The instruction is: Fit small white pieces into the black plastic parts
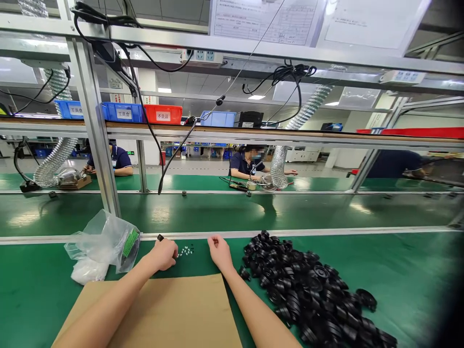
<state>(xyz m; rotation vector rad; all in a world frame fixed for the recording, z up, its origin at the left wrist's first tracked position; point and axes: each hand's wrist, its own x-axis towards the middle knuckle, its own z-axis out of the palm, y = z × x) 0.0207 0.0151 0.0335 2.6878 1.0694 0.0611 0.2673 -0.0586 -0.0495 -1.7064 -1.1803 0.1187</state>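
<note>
My left hand (165, 253) is closed, with a small black part (160, 237) poking out above it. Its fingertips touch down beside a scatter of tiny white pieces (186, 250) on the green mat, with a few tiny dark ones among them. To the right of these pieces, my right hand (219, 252) is held with its fingers curled together. Whatever it may hold is hidden. A large heap of round, ribbed black plastic parts (300, 285) lies just right of my right forearm.
A brown cardboard sheet (174, 314) lies under my forearms. Clear plastic bags (105, 241), one with a green label, sit at left near a metal post (96, 125). A black cable (159, 186) hangs overhead. Beyond the green conveyor belt (217, 210), people work across the line.
</note>
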